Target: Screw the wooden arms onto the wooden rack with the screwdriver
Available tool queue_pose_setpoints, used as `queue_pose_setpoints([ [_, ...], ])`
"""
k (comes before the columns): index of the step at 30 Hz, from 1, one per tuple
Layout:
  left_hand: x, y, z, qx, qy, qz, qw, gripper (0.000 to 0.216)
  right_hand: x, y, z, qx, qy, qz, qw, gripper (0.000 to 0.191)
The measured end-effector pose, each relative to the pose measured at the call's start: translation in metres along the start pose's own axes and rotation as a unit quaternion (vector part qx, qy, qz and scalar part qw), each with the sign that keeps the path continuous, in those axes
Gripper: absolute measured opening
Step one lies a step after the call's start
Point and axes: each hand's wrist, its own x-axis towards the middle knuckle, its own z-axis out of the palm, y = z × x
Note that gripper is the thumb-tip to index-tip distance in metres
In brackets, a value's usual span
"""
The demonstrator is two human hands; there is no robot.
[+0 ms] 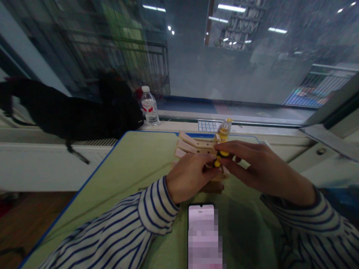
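My left hand (190,175) and my right hand (258,168) meet over a stack of light wooden slats with holes (193,145) on a green table (134,164). The fingers of both hands close around a small yellow and black object (220,157), perhaps a short screwdriver, held just above the wood. My left hand also presses down on the wooden piece. Both sleeves are white with blue stripes.
A phone (203,235) with a lit screen lies at the near edge of the table. On the sill behind stand a clear water bottle (149,105) and a small yellow bottle (224,129). A black bag (78,108) lies at the left. A large window fills the back.
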Motion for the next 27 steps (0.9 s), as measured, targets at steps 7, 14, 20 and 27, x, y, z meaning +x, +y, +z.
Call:
queue_pose_setpoints([
  [7,-0.0006,0.0044,0.0008,0.018,0.000,-0.001,1.000,0.021,-0.0001,-0.0003,-0.0006,-0.018,0.009,0.001,1.000,0.025],
  [14,-0.0002,0.0035,0.0019,0.017,-0.004,0.004,1.000,0.022,0.0011,0.0018,0.0015,-0.025,0.019,-0.009,0.999,0.024],
  [20,0.0003,0.0036,0.0015,0.023,-0.007,0.006,1.000,0.021,0.0011,0.0018,0.0001,-0.020,0.020,-0.008,1.000,0.023],
  [27,0.0002,0.0052,0.0013,0.025,0.005,0.009,1.000,0.016,0.0015,0.0014,0.0013,-0.019,0.024,-0.008,1.000,0.022],
])
